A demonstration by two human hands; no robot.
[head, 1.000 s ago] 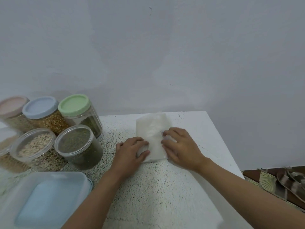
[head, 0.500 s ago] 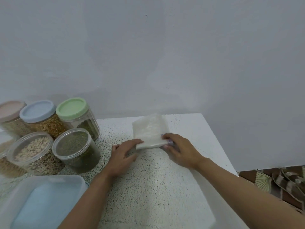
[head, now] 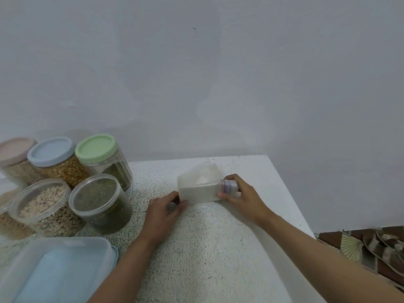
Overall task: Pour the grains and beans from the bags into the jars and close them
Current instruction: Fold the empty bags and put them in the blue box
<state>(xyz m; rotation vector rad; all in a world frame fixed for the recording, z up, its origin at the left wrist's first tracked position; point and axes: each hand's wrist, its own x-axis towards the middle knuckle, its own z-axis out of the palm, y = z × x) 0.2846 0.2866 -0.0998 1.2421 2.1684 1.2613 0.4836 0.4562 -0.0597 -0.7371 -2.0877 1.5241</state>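
Hands both on the bag [head: 197,190], which sits mid worktop [head: 218,248], toward the far edge. Fingers of the left hand [head: 162,212] are curled, thumb and fingertips pinching the bag's near-left corner. Fingers of the right hand [head: 242,197] are curled round the bag's right end, where the plastic is bunched into a small roll with red-purple lines (zip strip, by the look). Bag is translucent white, looks flat, folded over on itself; the near fold stands up off the worktop, and the far flap lies tilted behind it.

Jars are grouped at the left, well apart from the bag.
- Far row, lidded: pink-lid jar [head: 15,149], blue-lid jar [head: 51,150] with golden-brown grains, green-lid jar [head: 96,148] with dark green contents.
- Near row: pale-bean jar [head: 41,202] and green-bean jar [head: 98,197], touching side by side; tops open or clear-lidded, cannot tell which.

Plastic box [head: 59,272] with a blue inside sits at the near-left corner. On the floor at right are a fan [head: 352,248] and sandals [head: 384,250].
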